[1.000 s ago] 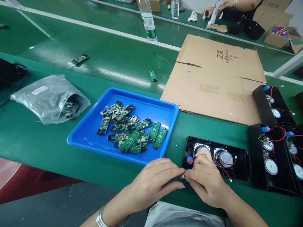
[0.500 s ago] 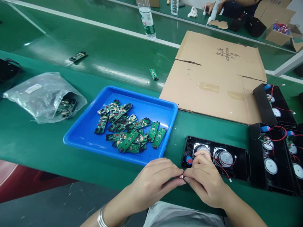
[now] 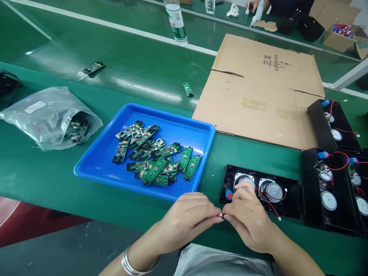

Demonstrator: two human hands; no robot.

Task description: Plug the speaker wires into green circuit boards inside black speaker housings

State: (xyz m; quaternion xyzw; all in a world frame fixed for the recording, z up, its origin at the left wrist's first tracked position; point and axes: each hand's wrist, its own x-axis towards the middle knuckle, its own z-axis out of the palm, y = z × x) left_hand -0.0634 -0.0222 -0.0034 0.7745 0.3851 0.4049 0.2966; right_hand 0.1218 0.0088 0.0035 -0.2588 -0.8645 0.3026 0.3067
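My left hand (image 3: 189, 214) pinches a small white wire connector (image 3: 220, 215) with a bit of red showing at the fingertips. My right hand (image 3: 248, 214) meets it there, thumb and forefinger closed at the connector's right side; what they grip is hidden. Just beyond the right hand lies a black speaker housing (image 3: 293, 195) with two round speakers (image 3: 273, 191), a blue and red cylindrical part (image 3: 229, 194) and thin red and black wires ending in white plugs. The right fingers partly cover the nearer speaker.
A blue tray (image 3: 94, 173) holds a heap of green circuit boards (image 3: 155, 170). Left of it lies a plastic bag (image 3: 48, 119) of boards. Flattened cardboard (image 3: 258, 88) lies behind. More speaker housings (image 3: 333, 191) stand at right. A water bottle (image 3: 176, 23) and a co-worker's hand (image 3: 254, 5) are farther back.
Both hands stay together at the connector, with barely any shift of the fingers. The whole view has moved slightly; nothing has been picked up or put down.
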